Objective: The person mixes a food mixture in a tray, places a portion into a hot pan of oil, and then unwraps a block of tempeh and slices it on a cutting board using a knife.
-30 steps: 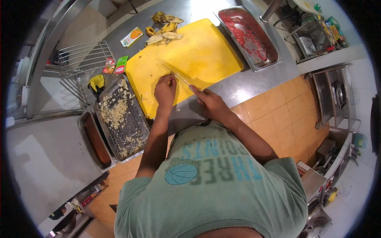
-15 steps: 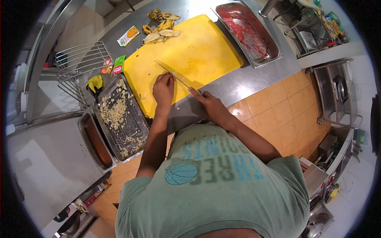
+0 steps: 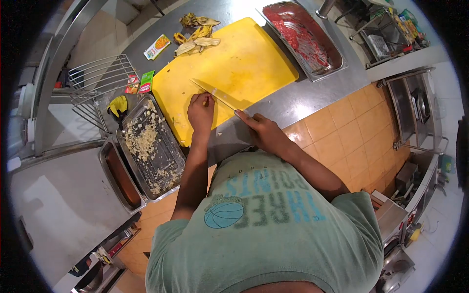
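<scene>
My right hand (image 3: pixel 264 128) is wrapped round the handle of a long knife (image 3: pixel 213 96), whose blade points up and left over the yellow cutting board (image 3: pixel 244 63). My left hand (image 3: pixel 201 113) is closed on the board's near left part, fingertips together beside the blade; what they hold is too small to make out. Banana-like peels (image 3: pixel 198 45) lie at the board's far left edge. Left of the board, a metal tray (image 3: pixel 168 151) holds small pale chopped pieces (image 3: pixel 141 139).
A steel pan with red contents (image 3: pixel 303 36) stands right of the board. Left are a pan of brown sauce (image 3: pixel 122 178), a wire rack (image 3: pixel 100 78), a yellow-and-black item (image 3: pixel 118 106), a green packet (image 3: pixel 146 81) and a white-orange packet (image 3: pixel 157 47).
The view has shifted a little. Both hands keep nearly the same places on the board, and the knife stays in my right hand, its blade slightly shifted.
</scene>
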The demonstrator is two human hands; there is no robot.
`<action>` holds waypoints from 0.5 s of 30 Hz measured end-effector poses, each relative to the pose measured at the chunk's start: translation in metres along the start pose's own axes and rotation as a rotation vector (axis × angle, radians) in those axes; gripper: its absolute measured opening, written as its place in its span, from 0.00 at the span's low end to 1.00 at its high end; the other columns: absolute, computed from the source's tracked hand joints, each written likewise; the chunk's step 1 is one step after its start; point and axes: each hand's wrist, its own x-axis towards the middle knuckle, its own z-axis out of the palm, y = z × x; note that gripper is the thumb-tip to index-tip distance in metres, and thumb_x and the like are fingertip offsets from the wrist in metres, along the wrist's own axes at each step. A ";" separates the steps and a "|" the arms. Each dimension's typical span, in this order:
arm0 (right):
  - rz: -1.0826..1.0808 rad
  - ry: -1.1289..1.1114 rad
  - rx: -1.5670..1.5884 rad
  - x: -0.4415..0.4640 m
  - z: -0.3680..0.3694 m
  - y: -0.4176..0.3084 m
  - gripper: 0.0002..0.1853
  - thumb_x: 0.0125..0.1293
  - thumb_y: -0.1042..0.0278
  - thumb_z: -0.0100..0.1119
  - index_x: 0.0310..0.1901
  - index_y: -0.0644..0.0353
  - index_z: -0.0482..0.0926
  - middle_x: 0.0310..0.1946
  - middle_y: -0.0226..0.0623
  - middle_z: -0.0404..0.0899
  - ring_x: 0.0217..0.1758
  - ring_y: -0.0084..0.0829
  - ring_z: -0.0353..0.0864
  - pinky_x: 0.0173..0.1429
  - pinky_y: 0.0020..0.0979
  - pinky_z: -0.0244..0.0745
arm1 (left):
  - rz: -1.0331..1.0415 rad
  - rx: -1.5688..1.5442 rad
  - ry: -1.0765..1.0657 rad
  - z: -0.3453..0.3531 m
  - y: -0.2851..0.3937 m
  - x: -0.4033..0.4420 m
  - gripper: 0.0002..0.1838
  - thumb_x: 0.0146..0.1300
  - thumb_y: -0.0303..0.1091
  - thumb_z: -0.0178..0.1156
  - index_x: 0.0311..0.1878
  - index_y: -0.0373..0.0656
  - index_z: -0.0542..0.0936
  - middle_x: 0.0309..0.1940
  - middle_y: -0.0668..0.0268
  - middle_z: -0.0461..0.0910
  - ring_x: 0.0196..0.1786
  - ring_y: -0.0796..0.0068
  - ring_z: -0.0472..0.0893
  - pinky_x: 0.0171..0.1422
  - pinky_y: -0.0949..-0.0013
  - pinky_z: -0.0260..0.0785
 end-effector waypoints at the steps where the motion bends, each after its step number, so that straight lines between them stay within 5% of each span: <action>1: 0.032 -0.026 0.007 -0.002 -0.002 -0.004 0.38 0.56 0.82 0.55 0.70 0.47 0.59 0.38 0.56 0.73 0.39 0.56 0.78 0.43 0.46 0.76 | -0.005 0.000 0.004 0.000 0.000 0.000 0.05 0.54 0.27 0.63 0.34 0.41 0.83 0.30 0.60 0.79 0.33 0.59 0.80 0.38 0.62 0.73; 5: 0.194 -0.144 -0.034 -0.001 0.000 -0.016 0.37 0.58 0.82 0.51 0.70 0.48 0.59 0.44 0.58 0.72 0.41 0.59 0.78 0.44 0.49 0.76 | -0.023 0.033 -0.003 0.002 0.000 0.000 0.05 0.53 0.28 0.63 0.34 0.40 0.82 0.30 0.60 0.79 0.34 0.59 0.80 0.37 0.62 0.72; 8: 0.101 -0.031 -0.055 0.006 0.014 -0.007 0.41 0.56 0.82 0.55 0.71 0.42 0.57 0.43 0.55 0.72 0.40 0.57 0.78 0.44 0.44 0.77 | -0.028 0.031 -0.017 0.001 -0.001 0.000 0.05 0.53 0.28 0.63 0.33 0.40 0.82 0.30 0.60 0.79 0.33 0.58 0.80 0.38 0.62 0.72; 15: -0.077 0.108 0.001 0.022 0.031 0.014 0.36 0.59 0.81 0.53 0.70 0.47 0.60 0.39 0.57 0.74 0.38 0.56 0.78 0.41 0.44 0.76 | 0.003 0.011 -0.015 0.000 -0.004 0.000 0.06 0.54 0.27 0.63 0.34 0.38 0.82 0.30 0.59 0.79 0.33 0.60 0.80 0.37 0.63 0.73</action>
